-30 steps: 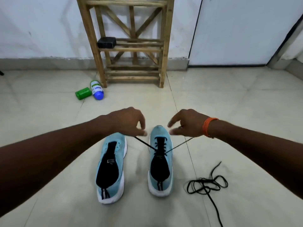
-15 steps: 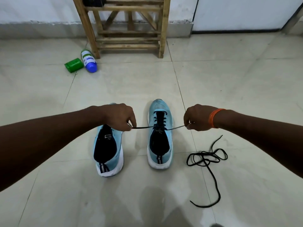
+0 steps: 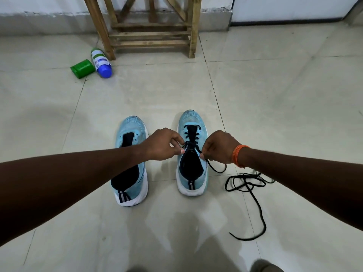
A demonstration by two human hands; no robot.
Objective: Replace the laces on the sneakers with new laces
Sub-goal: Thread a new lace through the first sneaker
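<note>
a: risk?
b: right sneaker (image 3: pixel 191 118), just under the fingers (image 3: pixel 176 141), isn't pinned down, so a hard tug could skid it or draw the lace (image 3: pixel 191 143) uneven.
a: fingers?
b: left hand (image 3: pixel 163 144) fingers curled tight, pinching one lace end; right hand (image 3: pixel 218 147) same on the other. spare lace (image 3: pixel 248 182) lies out past the right fingers, untouched.
</note>
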